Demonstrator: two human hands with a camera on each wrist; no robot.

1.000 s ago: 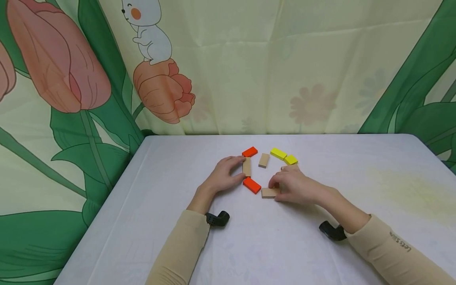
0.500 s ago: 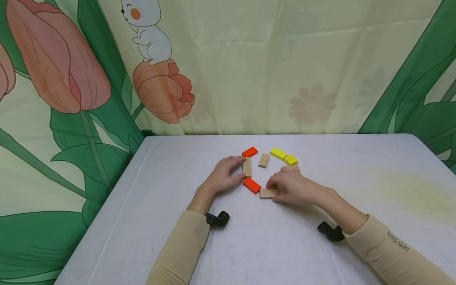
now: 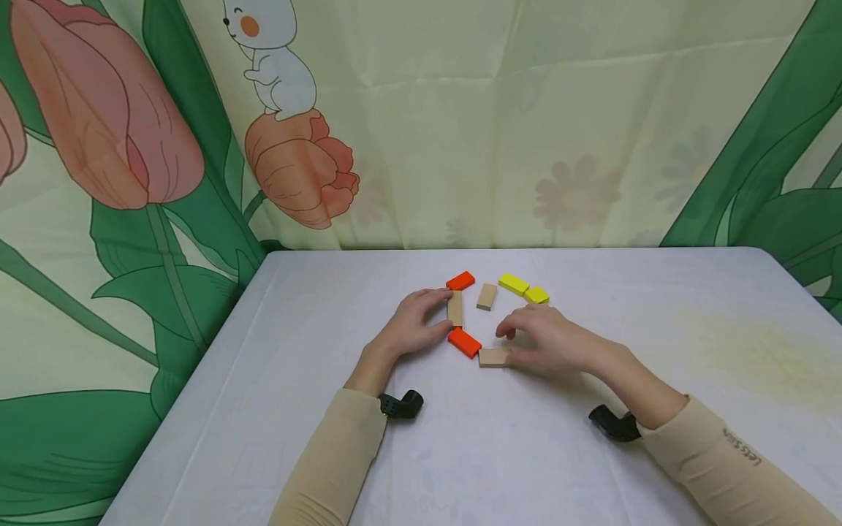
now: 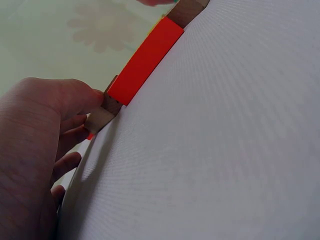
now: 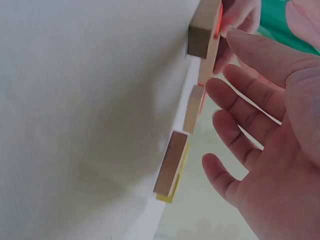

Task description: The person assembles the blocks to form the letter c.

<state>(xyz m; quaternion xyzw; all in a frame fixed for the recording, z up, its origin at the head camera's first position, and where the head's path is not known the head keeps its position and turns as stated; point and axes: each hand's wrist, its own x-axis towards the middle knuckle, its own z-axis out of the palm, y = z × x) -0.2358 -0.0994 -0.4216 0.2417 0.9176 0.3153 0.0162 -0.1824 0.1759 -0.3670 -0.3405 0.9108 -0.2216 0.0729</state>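
Note:
My left hand [image 3: 416, 321] holds a plain wooden block [image 3: 455, 308] by its ends, between thumb and fingers. One red block [image 3: 464, 342] adjoins that block's near end, and another red block [image 3: 460, 280] lies at its far end. A second plain block [image 3: 492, 357] lies flat with one corner at the near red block. Over its right end is my right hand [image 3: 552, 340], fingers spread and loosely bent, thumb close to the wood. Another plain block [image 5: 171, 162], seen in the right wrist view beside the fingers, is hidden behind this hand in the head view.
Two yellow blocks [image 3: 513, 284] lie end to end at the back right of the ring of blocks. A lone plain block [image 3: 487, 296] lies inside the ring. White cloth covers the table [image 3: 329, 292], and a printed curtain [image 3: 447, 146] hangs behind its far edge.
The right hand slid the near plain block slightly left to the red block, then its fingers lifted and spread away from it. The left hand has stayed in place.

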